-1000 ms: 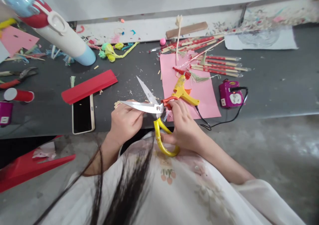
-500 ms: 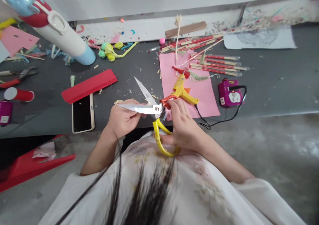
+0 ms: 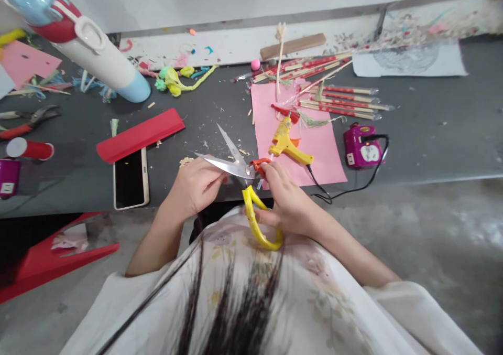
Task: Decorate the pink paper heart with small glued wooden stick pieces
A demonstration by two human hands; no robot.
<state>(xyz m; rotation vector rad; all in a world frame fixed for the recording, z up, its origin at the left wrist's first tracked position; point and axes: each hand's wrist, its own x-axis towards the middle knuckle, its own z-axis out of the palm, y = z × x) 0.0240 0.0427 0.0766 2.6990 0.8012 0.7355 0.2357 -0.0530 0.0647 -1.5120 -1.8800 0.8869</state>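
My right hand (image 3: 288,200) holds a pair of scissors (image 3: 262,229) by its handles, one loop yellow and the other orange-red. The blades are spread apart and point left, over my left hand (image 3: 198,184). That hand is closed, its fingertips pinched together beneath the lower blade; what they hold, if anything, is too small and covered to make out. Tiny pale cut bits (image 3: 186,161) lie on the table just beyond the left hand. Past the scissors, a yellow hot glue gun (image 3: 283,137) rests on pink paper (image 3: 326,161).
A red folded strip (image 3: 141,136) lies across a phone (image 3: 130,182) at left. Behind them stands a white and blue bottle (image 3: 106,61). Wrapped chopsticks (image 3: 341,103) lie at the back right, near a purple power adapter (image 3: 362,148) with a black cord. Pliers (image 3: 31,120) are at far left.
The scissors have shifted slightly right and turned a little, their blades now a bit closer together. My left hand has edged slightly right. Objects on the table look the same.
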